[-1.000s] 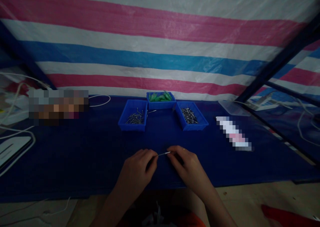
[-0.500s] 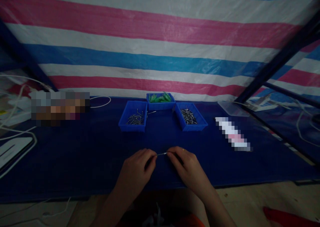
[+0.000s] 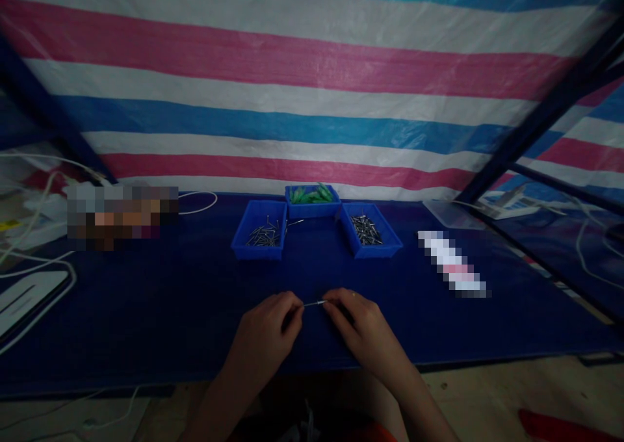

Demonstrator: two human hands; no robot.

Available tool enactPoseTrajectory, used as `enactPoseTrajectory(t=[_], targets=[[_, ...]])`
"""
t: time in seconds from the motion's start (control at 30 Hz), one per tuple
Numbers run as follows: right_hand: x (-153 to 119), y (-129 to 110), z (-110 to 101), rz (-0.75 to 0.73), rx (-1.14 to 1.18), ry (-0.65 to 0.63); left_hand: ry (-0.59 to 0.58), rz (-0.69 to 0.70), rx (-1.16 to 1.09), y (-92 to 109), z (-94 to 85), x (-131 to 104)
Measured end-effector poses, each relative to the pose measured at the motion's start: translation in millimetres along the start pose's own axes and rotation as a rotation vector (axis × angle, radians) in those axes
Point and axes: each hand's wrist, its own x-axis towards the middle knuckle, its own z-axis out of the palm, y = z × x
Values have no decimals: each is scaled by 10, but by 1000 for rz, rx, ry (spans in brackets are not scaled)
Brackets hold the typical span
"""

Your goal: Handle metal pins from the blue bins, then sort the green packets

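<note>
Left hand [image 3: 270, 324] and right hand [image 3: 357, 318] pinch a thin pin [image 3: 312, 303] between them, over tabletop [image 3: 146, 325], nearer than bins [image 3: 258, 253]. Slight fingertip hold; uneven pull could slip it loose.

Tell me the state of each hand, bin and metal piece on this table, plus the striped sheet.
Left hand: fingers closed on the slim metal piece's left end
Right hand: fingers closed at its right end
Slim metal piece: held roughly level between both hands
Left blue bin: open, partly filled with jumbled metal pins
Right blue bin: open, holding heaped metal pieces
Back blue bin: open, holding green pieces
Striped sheet: hanging behind the table
</note>
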Motion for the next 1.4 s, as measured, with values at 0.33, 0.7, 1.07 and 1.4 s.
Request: enactPoseTrajectory(t=[0.33,0.7,1.07,1.4], targets=[[2,-14,-22,8,4,-11,-22,-8,19,3,5,9],[-5,-27,-23,-6,-3,-12,-3,-15,-14,28,-16,13],[1,-40,-32,1,-1,-16,-4,-8,-25,17,-9,0],[-6,-18,-6,-40,-17,15,-48,-46,-86,55,-66,4]])
